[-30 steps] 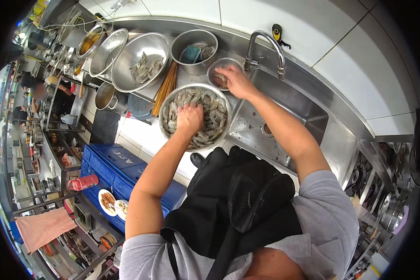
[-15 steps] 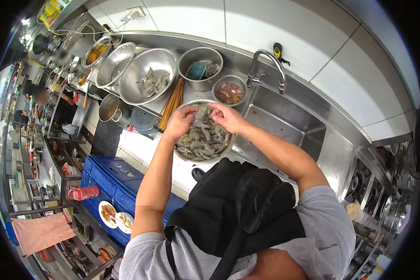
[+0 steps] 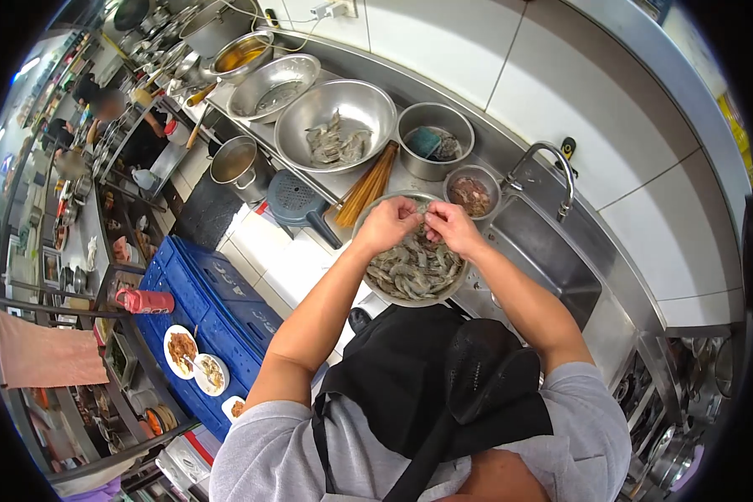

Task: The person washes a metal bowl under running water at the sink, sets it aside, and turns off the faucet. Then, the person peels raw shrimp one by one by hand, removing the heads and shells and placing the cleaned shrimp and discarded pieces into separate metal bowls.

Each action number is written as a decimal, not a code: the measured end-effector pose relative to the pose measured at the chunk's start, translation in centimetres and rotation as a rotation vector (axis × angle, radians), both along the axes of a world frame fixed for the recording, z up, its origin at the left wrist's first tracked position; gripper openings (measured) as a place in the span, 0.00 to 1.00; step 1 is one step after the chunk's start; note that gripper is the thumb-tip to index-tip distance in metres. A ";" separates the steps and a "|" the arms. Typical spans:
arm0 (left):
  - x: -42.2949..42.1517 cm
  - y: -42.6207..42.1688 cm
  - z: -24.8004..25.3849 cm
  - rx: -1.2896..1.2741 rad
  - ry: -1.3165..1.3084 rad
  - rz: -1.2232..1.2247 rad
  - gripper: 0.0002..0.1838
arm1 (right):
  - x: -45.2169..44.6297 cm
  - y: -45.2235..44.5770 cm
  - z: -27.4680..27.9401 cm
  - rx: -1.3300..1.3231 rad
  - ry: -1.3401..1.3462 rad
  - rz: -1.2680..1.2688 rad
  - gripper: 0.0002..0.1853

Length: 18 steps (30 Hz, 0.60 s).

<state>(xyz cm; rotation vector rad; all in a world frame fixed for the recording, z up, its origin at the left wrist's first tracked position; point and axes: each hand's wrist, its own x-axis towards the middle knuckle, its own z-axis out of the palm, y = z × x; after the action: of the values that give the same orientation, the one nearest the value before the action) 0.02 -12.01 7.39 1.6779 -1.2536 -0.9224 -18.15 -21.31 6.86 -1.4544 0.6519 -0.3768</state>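
Left arm [image 3: 309,314], right arm [image 3: 531,297]: forward, bent | left hand [image 3: 392,224], right hand [image 3: 450,227]: pinched, close together

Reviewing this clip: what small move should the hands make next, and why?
Probably ease the right hand slightly away from the left hand, over the shrimp: both pinch close together there, though what lies between is unclear, and the small bowl of reddish bits sits just beyond.
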 end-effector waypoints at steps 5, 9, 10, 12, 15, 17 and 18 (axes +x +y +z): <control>0.3 0.5 0.6 0.046 0.029 -0.064 0.13 | -0.3 0.0 0.2 -0.484 0.080 -0.075 0.12; 0.0 0.8 1.2 0.048 -0.052 -0.059 0.14 | -0.1 0.3 0.1 -0.664 0.076 -0.112 0.11; 0.0 0.7 1.1 0.047 -0.054 -0.060 0.14 | 0.1 0.3 -0.1 -0.665 0.074 -0.112 0.11; -0.1 0.8 1.0 -0.005 -0.162 -0.059 0.14 | 0.3 0.5 -0.2 -0.575 0.032 -0.089 0.08; -0.2 1.0 1.5 -0.007 -0.173 -0.068 0.13 | 0.1 0.3 0.4 -0.341 0.223 -0.007 0.07; -0.4 1.1 2.0 0.034 -0.160 -0.069 0.13 | 0.2 0.7 -0.6 -0.176 0.042 -0.010 0.07; -0.6 1.3 2.5 0.075 -0.145 -0.071 0.12 | 0.5 1.2 -0.3 -0.008 -0.136 -0.013 0.09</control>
<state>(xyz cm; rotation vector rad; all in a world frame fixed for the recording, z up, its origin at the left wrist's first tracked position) -0.53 -10.72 9.86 1.7962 -1.3980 -0.9129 -17.68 -20.13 6.52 -1.4191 0.5511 -0.4852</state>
